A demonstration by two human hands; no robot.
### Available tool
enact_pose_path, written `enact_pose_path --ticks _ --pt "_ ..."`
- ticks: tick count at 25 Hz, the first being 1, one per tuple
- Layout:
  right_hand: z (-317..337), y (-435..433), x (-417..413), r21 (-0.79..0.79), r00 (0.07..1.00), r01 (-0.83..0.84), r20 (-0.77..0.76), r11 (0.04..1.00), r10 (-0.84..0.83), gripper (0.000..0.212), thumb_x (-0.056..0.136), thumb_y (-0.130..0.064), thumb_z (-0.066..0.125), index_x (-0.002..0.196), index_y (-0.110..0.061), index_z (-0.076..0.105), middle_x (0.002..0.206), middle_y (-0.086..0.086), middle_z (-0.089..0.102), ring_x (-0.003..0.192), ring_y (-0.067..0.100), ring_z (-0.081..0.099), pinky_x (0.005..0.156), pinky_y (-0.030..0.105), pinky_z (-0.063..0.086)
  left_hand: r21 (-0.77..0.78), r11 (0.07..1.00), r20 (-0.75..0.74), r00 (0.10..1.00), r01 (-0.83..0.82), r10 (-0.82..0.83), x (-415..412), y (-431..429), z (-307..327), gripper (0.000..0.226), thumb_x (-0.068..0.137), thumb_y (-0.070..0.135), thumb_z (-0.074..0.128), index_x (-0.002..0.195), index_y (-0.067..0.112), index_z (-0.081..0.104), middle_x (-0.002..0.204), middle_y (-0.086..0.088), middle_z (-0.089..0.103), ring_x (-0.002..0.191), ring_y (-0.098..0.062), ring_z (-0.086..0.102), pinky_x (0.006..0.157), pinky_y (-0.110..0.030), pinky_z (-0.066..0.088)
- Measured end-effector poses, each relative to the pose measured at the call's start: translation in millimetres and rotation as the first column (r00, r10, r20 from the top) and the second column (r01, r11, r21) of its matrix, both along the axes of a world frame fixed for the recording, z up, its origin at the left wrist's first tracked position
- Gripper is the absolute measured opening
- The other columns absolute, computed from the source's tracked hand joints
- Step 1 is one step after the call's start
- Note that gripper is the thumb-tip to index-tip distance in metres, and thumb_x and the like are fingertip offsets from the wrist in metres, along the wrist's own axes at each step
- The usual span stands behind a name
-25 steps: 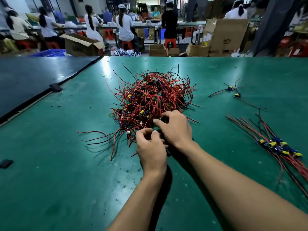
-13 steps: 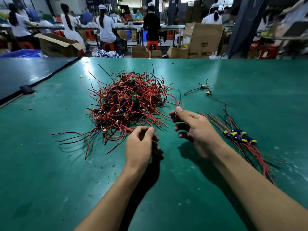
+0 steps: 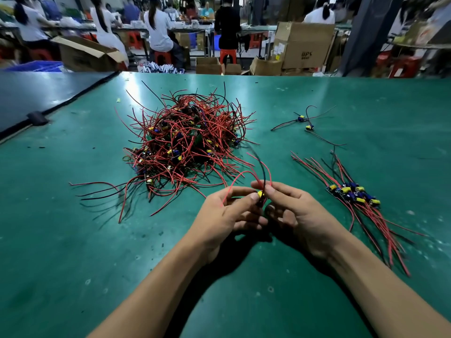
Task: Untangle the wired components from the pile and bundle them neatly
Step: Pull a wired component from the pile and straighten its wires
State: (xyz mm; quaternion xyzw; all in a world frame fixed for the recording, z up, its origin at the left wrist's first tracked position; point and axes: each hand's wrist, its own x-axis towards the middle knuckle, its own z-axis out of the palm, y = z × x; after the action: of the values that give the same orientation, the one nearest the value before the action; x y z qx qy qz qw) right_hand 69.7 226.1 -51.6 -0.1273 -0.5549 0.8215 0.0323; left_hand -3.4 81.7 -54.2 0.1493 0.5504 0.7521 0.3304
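Both hands meet just below the centre of the frame, raised a little over the green tabletop (image 3: 73, 240). The left hand (image 3: 224, 215) pinches a single wired component (image 3: 260, 194) between thumb and forefinger, right at its yellow part. The right hand (image 3: 300, 215) pinches the same piece from the other side, thumb and forefinger closed on its red and black leads, with the other fingers curled underneath. The leads rise from the fingertips and arc back toward the tangled pile (image 3: 188, 142), which lies above and left of the hands in the middle of the frame, red and black wires sticking out all around it. At the right of the frame a sorted bundle (image 3: 351, 193) lies flat, its yellow and blue parts grouped together and its wires running roughly parallel toward the lower right. Two loose components (image 3: 302, 119) lie apart at the upper right. Cardboard boxes (image 3: 305, 47) stand beyond the far edge of the tabletop.
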Motion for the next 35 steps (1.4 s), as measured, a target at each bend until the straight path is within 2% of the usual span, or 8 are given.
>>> enact_pose_path --ticks 3,8,13,18,25,28,30,35 --pt "0.4 3.7 2.6 0.049 0.999 0.047 0.005 0.998 -0.047 0.036 0.076 -0.034 0.073 0.107 -0.018 0.077 0.072 0.002 0.06 0.056 0.008 0.052 0.048 0.017 0.039 -0.006 1.0 -0.006 1.0 0.006 -0.006 -2.2 -0.8 -0.3 0.021 0.087 0.013 0.067 0.103 0.0 0.062 0.075 -0.016 0.068 0.059 -0.023 0.068 0.056 -0.027 0.058" --pt "-2.8 0.7 4.6 0.061 0.994 0.104 -0.052 0.993 -0.101 0.029 0.073 -0.027 0.076 0.1 -0.018 0.079 0.088 0.006 0.069 0.061 0.009 0.056 0.054 0.02 0.046 -0.029 0.992 -0.057 0.99 0.124 -0.125 -2.0 -3.0 1.2 0.013 0.09 0.007 0.062 0.1 0.007 0.07 0.074 -0.006 0.07 0.054 -0.017 0.064 0.054 -0.022 0.054" --pt "-3.5 0.9 4.9 0.058 0.979 0.145 -0.153 0.988 -0.135 0.03 0.07 -0.026 0.082 0.098 -0.016 0.08 0.079 0.001 0.069 0.065 0.01 0.061 0.062 0.021 0.055 -0.083 0.996 -0.092 0.996 -0.015 0.007 1.4 1.8 0.8 0.013 0.092 0.008 0.061 0.084 0.007 0.072 0.065 -0.01 0.063 0.053 -0.019 0.065 0.052 -0.024 0.055" --pt "0.5 -8.2 8.4 0.274 0.996 0.048 -0.089 0.961 -0.025 0.053 0.081 -0.064 0.062 0.093 -0.016 0.08 0.091 0.005 0.07 0.075 0.013 0.066 0.066 0.027 0.055 -0.03 0.972 0.0 0.973 -0.231 0.232 -7.1 3.7 -1.0 0.007 0.091 0.007 0.063 0.087 0.002 0.063 0.073 -0.014 0.066 0.059 -0.022 0.065 0.059 -0.03 0.058" --pt "-4.7 -17.0 11.1 0.684 0.971 0.089 -0.22 0.724 0.089 0.011 0.089 -0.017 0.073 0.096 -0.013 0.081 0.101 -0.008 0.069 0.094 0.006 0.067 0.082 0.021 0.052 0.068 0.965 0.167 0.956 -0.254 0.24 -9.8 1.7 3.8 0.008 0.088 0.012 0.065 0.081 0.009 0.063 0.076 -0.01 0.069 0.065 -0.017 0.066 0.057 -0.027 0.058" --pt "-4.0 -16.8 11.4 0.846 0.953 0.17 -0.271 0.506 0.134 0.013 0.086 -0.008 0.077 0.097 -0.014 0.081 0.102 -0.006 0.069 0.095 0.006 0.066 0.084 0.015 0.046 0.125 0.965 0.23 0.953 -0.232 0.199 -9.4 0.4 5.0 0.009 0.085 0.015 0.066 0.085 0.009 0.059 0.076 -0.012 0.071 0.065 -0.019 0.067 0.073 -0.039 0.057" --pt "-2.7 -16.3 11.3 0.854 0.929 0.276 -0.354 0.44 0.106 0.016 0.081 -0.007 0.081 0.094 -0.016 0.081 0.096 -0.005 0.066 0.087 0.009 0.064 0.081 0.015 0.046 0.162 0.957 0.23 0.953 -0.239 0.199 -7.1 0.8 6.7 0.01 0.085 0.014 0.065 0.091 0.007 0.059 0.074 -0.012 0.07 0.064 -0.019 0.068 0.066 -0.036 0.06" --pt "-3.9 -13.2 11.4 0.69 0.924 0.347 -0.366 0.636 -0.107 0.02 0.077 -0.027 0.086 0.089 -0.024 0.071 0.07 -0.011 0.055 0.058 0.006 0.048 0.058 0.017 0.039 0.191 0.951 0.24 0.951 -0.245 0.197 -5.4 2.0 7.7 0.008 0.095 0.008 0.055 0.101 0.004 0.058 0.072 -0.011 0.066 0.058 -0.021 0.066 0.055 -0.027 0.056"
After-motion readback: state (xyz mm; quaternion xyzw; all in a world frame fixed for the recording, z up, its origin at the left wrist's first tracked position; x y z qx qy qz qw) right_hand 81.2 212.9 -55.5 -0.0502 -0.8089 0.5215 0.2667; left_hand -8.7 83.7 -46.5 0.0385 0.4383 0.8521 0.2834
